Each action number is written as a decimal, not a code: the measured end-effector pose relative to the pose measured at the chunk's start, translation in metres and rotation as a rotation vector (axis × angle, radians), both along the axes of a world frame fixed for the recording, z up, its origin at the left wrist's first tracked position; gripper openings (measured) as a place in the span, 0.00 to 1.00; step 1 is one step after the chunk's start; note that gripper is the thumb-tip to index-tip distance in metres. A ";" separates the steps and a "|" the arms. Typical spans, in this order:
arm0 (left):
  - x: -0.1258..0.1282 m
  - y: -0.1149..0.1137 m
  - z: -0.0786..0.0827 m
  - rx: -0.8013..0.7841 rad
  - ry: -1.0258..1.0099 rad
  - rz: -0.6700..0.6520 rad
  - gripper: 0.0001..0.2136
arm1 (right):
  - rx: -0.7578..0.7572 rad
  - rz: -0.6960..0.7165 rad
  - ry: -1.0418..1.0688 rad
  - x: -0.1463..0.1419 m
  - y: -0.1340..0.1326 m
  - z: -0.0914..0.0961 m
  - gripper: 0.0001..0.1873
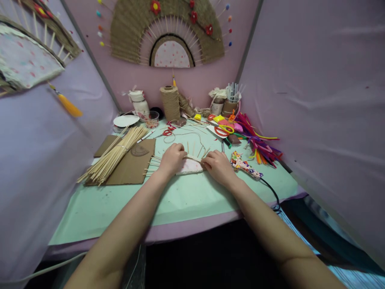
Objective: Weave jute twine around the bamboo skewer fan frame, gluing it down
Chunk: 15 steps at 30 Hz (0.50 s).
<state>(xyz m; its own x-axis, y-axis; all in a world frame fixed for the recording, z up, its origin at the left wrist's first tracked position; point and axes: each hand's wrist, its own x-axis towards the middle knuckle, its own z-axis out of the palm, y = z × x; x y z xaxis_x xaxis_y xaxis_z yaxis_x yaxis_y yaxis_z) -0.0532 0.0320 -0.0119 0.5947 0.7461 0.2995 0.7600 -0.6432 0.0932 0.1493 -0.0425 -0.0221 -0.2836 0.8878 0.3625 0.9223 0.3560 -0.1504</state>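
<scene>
Between my hands lies a small half-made fan (190, 166), a white dotted half-round with thin sticks spreading out from it. My left hand (173, 159) has its fingers bent together at the fan's upper left edge. At the right edge, the fingertips of my right hand (219, 165) are pinched on the curved border, where a thin twine-like strip seems to run. My fingers hide part of the strip and of the sticks. A flower-patterned glue gun (245, 165) rests just right of my right hand, its black cord trailing off the table.
Bamboo sticks (120, 154) lie bundled on a cardboard sheet (135, 170) at the left. Red scissors (167, 132), a twine spool (171, 103) and a white bottle (138, 102) are farther back. Colourful pipe cleaners (260, 144) pile up at right. A large fan (168, 32) hangs behind.
</scene>
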 end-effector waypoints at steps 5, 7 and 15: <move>0.014 0.013 0.009 0.020 0.099 -0.126 0.09 | 0.001 -0.051 0.075 -0.005 -0.020 -0.007 0.09; 0.019 0.016 0.009 0.003 0.111 -0.169 0.09 | 0.001 -0.076 0.076 -0.008 -0.025 -0.010 0.09; 0.024 0.022 -0.006 -0.073 -0.016 -0.183 0.10 | 0.021 -0.090 0.129 -0.011 -0.032 -0.018 0.10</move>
